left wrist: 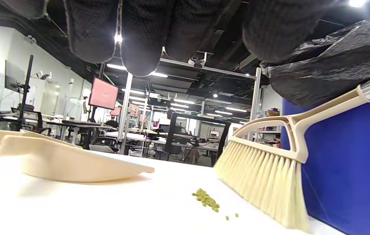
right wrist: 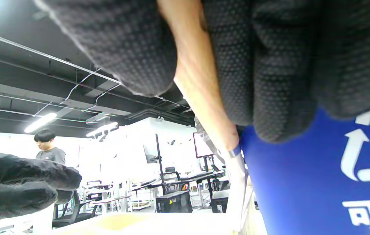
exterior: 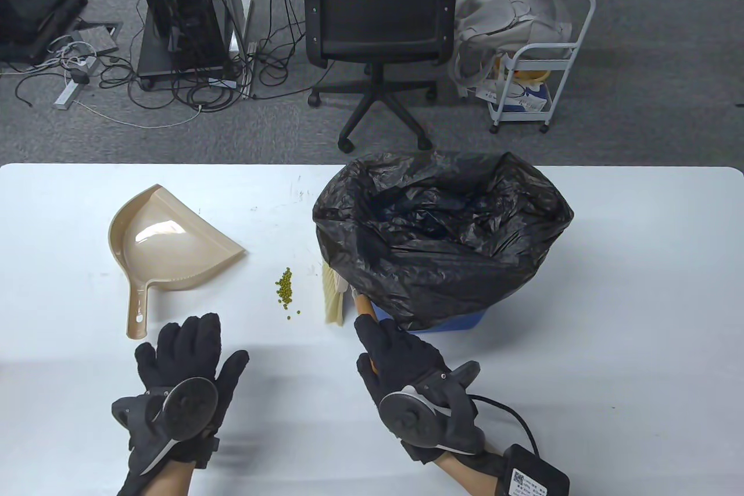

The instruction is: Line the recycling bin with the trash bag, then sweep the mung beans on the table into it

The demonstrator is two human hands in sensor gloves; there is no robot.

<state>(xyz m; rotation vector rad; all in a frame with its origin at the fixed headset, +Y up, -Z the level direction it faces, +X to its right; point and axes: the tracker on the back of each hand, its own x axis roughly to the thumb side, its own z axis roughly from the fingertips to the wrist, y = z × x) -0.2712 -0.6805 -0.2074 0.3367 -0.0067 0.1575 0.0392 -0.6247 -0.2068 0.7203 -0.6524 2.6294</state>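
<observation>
A blue recycling bin (exterior: 459,323) stands at the table's middle right, lined with a black trash bag (exterior: 442,234) that drapes over its rim. A small pile of green mung beans (exterior: 285,288) lies just left of it. My right hand (exterior: 386,348) grips the wooden handle (right wrist: 201,85) of a cream hand brush (exterior: 334,298), whose bristles (left wrist: 263,182) rest on the table beside the beans. A beige dustpan (exterior: 165,243) lies to the left, handle toward me. My left hand (exterior: 189,356) hovers below the dustpan handle, fingers straight, holding nothing.
The white table (exterior: 639,298) spreads wide on both sides. Beyond its far edge stand an office chair (exterior: 378,25), a white cart (exterior: 535,77) and a computer tower with cables (exterior: 180,13). A person stands far off in the right wrist view (right wrist: 46,145).
</observation>
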